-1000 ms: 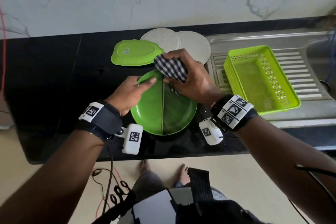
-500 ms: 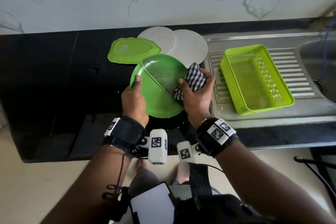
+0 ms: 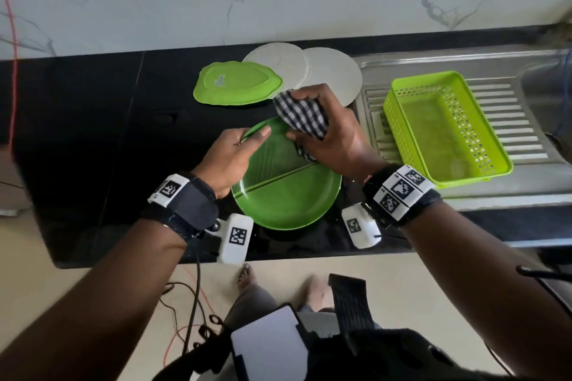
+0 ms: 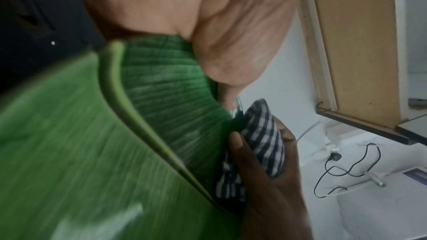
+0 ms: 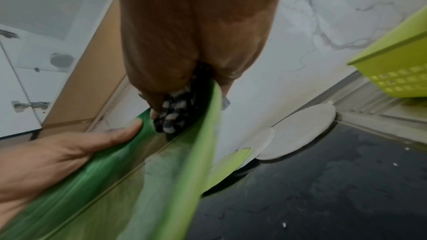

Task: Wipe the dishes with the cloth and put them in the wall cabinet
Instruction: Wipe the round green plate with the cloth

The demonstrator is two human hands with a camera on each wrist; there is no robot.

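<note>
The left hand (image 3: 230, 153) gripped the round green plate's (image 3: 291, 195) rim near the counter (image 3: 93, 133) edge, while the right hand's (image 3: 334, 139) fingers clamped the checked cloth (image 3: 301, 113) against its far rim.

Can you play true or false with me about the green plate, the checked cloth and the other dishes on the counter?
1. The right hand holds the checked cloth against the round green plate. True.
2. The left hand is empty. False: it grips the round green plate's rim, thumb on top.
3. The green basket is full of dishes. False: nothing shows inside it.
4. Two pale round plates lie at the back of the counter, overlapping. True.
5. The leaf-shaped green plate sits in the basket. False: it lies on the counter, beside the pale plates.
</note>
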